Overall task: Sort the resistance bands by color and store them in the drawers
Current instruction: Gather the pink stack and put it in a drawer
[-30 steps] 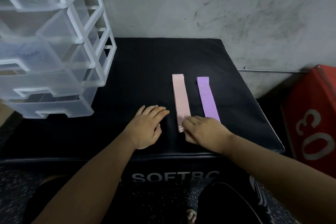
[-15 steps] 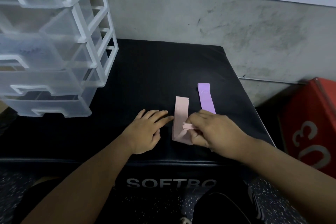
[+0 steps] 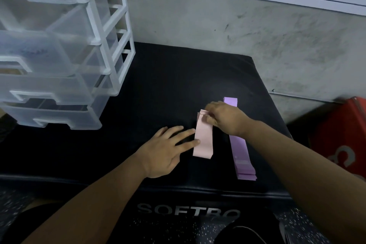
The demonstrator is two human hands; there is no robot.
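Nearest, the left hand [image 3: 164, 150] lies flat on the black padded surface [image 3: 158, 89], fingers straight & spread, holding nothing. Its fingertips touch the left edge of the pink bands [image 3: 204, 142], prob. to steady them. The pink bands sit btwn the two hands as a short stack that looks doubled over, w/ the loose ends at the far side. Just beyond, the right hand [image 3: 223, 119] has thumb & fingers curled, pinching those far ends together. Under & to the right of its wrist lie the purple bands [image 3: 240, 156], a longer flat stack, apart from the pink & untouched. Handling, by the look: thin, light, floppy strips, not fragile. Layers will prob. slide & fan out if lifted by one end, so best pinched across the full thickness at the middle, or kept folded w/ both ends trapped. Well left of the left hand & farther back stand the clear drawers [image 3: 59, 89] in a white frame. They look pushed in or nearly so, contents too blurred to tell, so one prob. needs opening first.
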